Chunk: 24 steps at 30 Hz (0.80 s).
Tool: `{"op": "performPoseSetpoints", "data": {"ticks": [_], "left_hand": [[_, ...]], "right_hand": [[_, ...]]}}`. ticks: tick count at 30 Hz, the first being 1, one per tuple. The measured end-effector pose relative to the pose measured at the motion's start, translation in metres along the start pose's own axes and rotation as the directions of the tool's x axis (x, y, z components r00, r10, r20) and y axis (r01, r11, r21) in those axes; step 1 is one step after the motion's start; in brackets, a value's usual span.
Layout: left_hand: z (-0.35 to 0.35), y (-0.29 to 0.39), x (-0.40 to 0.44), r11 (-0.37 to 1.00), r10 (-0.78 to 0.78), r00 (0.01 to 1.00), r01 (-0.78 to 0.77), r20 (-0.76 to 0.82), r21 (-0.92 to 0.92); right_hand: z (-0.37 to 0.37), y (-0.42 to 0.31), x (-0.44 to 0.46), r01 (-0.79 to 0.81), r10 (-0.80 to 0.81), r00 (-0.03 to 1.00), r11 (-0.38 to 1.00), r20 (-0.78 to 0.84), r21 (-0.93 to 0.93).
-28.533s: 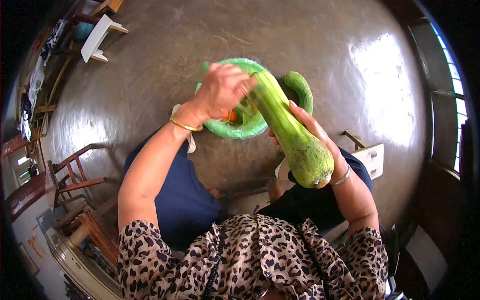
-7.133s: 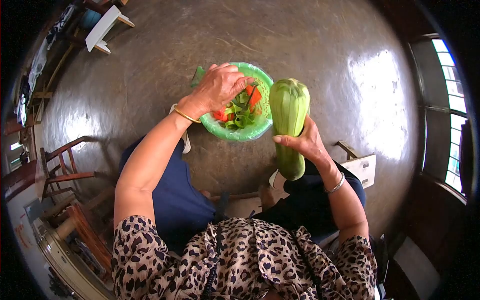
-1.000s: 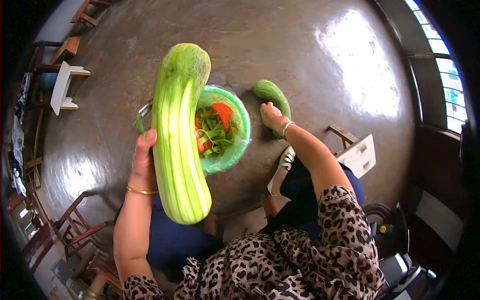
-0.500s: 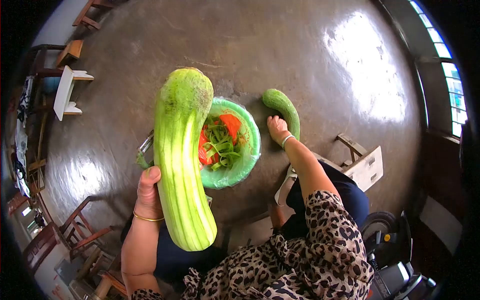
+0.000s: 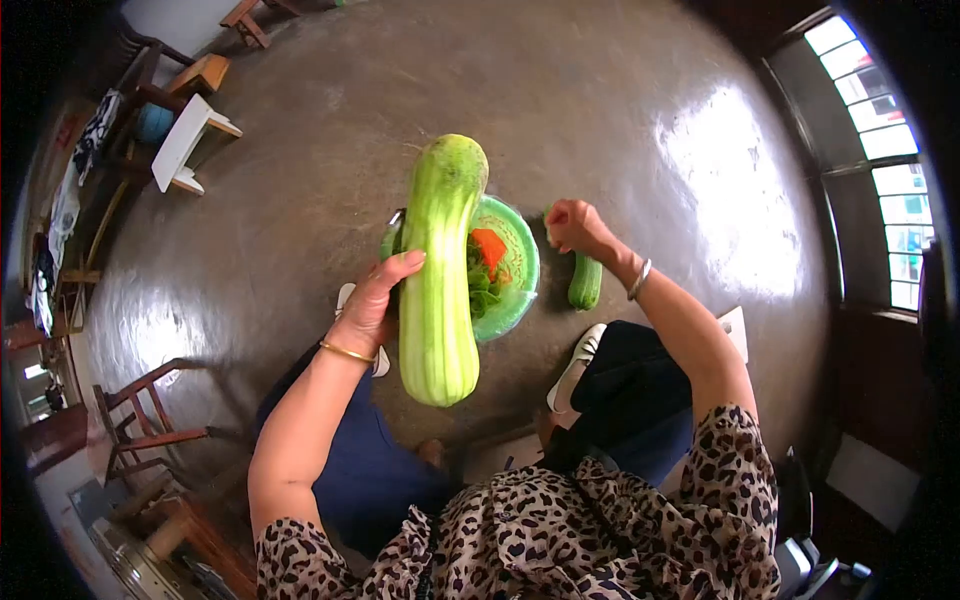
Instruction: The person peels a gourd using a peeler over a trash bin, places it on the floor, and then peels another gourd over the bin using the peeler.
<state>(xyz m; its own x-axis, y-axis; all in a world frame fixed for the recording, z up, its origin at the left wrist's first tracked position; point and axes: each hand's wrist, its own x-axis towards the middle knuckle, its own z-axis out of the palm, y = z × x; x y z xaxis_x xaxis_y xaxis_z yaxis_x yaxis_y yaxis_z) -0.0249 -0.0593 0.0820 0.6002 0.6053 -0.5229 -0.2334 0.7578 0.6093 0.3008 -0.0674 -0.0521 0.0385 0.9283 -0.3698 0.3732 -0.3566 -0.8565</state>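
Observation:
A large pale-green gourd [image 5: 440, 320], peeled in long strips with darker skin left at its far end, is held up in my left hand [image 5: 372, 297]. The thumb lies along its side and the other fingers are hidden behind it. My right hand [image 5: 580, 228] is curled closed over the upper part of a smaller, darker green gourd [image 5: 586, 284] on the floor. What is inside those fingers cannot be seen. Below the large gourd is a green basin [image 5: 520, 262], lined with clear plastic, holding green peelings [image 5: 484, 290] and an orange-red piece [image 5: 490, 250].
A small metallic tip [image 5: 397, 216] shows left of the large gourd; its kind is unclear. My shoes flank the basin. A white stool [image 5: 185, 143] and wooden furniture stand at left, with a wooden chair [image 5: 150, 420] lower left. Barred windows [image 5: 890, 170] are at right.
My view has shifted. The large gourd in my left hand is lower and nearer the basin, more upright. My right hand, stretched on the small gourd before, is now curled into a fist over it.

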Motion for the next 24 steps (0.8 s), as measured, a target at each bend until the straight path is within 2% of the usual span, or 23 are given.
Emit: {"op": "performPoseSetpoints", "data": {"ticks": [1, 2, 3, 5, 6, 9, 11, 12, 14, 16, 18, 19, 20, 22, 24], "left_hand": [[0.001, -0.001, -0.002, 1.0, 0.004, 1.0, -0.004, 0.021, 0.002], [0.002, -0.003, -0.003, 1.0, 0.007, 0.999, -0.007, 0.045, 0.005], [0.002, -0.004, -0.004, 1.0, 0.016, 0.998, -0.016, 0.057, -0.005], [0.0, -0.009, -0.004, 0.998, 0.043, 0.999, -0.044, 0.031, 0.051], [-0.001, -0.013, -0.003, 0.997, 0.051, 0.998, -0.053, 0.035, 0.049], [0.003, -0.019, -0.005, 0.994, 0.046, 0.999, -0.046, 0.005, 0.101], [0.006, -0.024, -0.004, 0.978, 0.116, 0.993, -0.116, 0.01, 0.172], [0.01, -0.024, -0.005, 0.962, 0.154, 0.988, -0.153, 0.01, 0.226], [0.017, -0.028, -0.004, 0.954, 0.174, 0.985, -0.171, 0.01, 0.247], [0.024, -0.033, -0.003, 0.945, 0.187, 0.982, -0.182, 0.007, 0.271], [0.028, -0.036, -0.002, 0.899, 0.225, 0.969, -0.246, 0.1, 0.363], [0.029, -0.036, 0.0, 0.876, 0.207, 0.969, -0.245, 0.135, 0.415], [0.03, -0.035, -0.002, 0.875, 0.201, 0.97, -0.239, 0.134, 0.421], [0.031, -0.028, -0.004, 0.723, 0.229, 0.947, -0.32, 0.224, 0.612], [0.018, -0.019, 0.002, 0.724, 0.193, 0.949, -0.308, 0.248, 0.618]], "right_hand": [[0.005, -0.015, -0.012, -0.002, 0.007, 0.999, 0.994, 0.043, -0.108], [0.018, -0.027, -0.024, -0.081, 0.083, 0.994, 0.996, 0.068, -0.035], [0.028, -0.033, -0.036, 0.016, -0.016, 0.995, 1.0, 0.095, 0.0], [0.052, -0.033, -0.048, 0.077, -0.09, 0.991, 0.989, 0.1, 0.125], [0.061, -0.026, -0.049, 0.087, -0.096, 0.988, 0.993, 0.12, 0.081], [0.077, -0.051, -0.066, 0.018, -0.04, 0.984, 0.991, 0.173, 0.13], [0.081, -0.072, -0.077, -0.099, 0.023, 0.983, 0.905, 0.185, 0.414], [0.081, -0.085, -0.084, -0.096, 0.021, 0.983, 0.906, 0.182, 0.413], [0.075, -0.111, -0.098, -0.138, -0.043, 0.961, 0.781, 0.273, 0.609], [0.077, -0.102, -0.1, -0.175, -0.056, 0.948, 0.732, 0.315, 0.658], [0.085, -0.105, -0.101, -0.275, -0.03, 0.936, 0.558, 0.35, 0.783], [0.082, -0.105, -0.103, -0.238, -0.088, 0.938, 0.538, 0.334, 0.809], [0.08, -0.101, -0.103, -0.237, -0.089, 0.939, 0.531, 0.332, 0.814], [0.069, -0.099, -0.102, -0.189, -0.105, 0.938, 0.646, 0.331, 0.74], [0.054, -0.105, -0.105, -0.152, -0.147, 0.934, 0.661, 0.325, 0.735]]}}
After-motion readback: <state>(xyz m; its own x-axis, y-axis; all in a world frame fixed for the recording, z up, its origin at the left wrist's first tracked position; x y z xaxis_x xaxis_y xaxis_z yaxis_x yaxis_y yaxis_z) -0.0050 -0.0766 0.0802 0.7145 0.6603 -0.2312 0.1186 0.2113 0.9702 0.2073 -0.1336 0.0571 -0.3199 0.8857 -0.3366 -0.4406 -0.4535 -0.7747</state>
